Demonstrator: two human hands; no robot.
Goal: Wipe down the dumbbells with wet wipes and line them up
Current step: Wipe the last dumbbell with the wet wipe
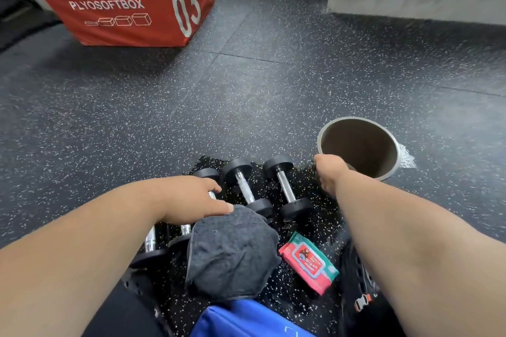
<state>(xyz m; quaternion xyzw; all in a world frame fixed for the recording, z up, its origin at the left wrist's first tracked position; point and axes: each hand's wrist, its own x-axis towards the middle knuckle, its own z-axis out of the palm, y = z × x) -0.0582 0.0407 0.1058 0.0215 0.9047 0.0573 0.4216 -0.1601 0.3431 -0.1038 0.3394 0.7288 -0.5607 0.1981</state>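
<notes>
Dumbbells already lie roughly side by side; left hand rests loose-fingered on one, right hand's fingers hidden, wiping unconfirmed.

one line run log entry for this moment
left hand: on a dumbbell | right hand: at bin rim, grip unclear | wipes pack: on floor

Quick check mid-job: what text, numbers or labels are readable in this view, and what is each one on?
"PLYOSOFTBOX": white letters on the red box, with four small box outlines beneath.
"03": large white number on the same box's right face.
Wipes pack: printed label, too blurred to read surely.
Dumbbells: no readable markings.
Blue item: faint white mark, unreadable.
</notes>
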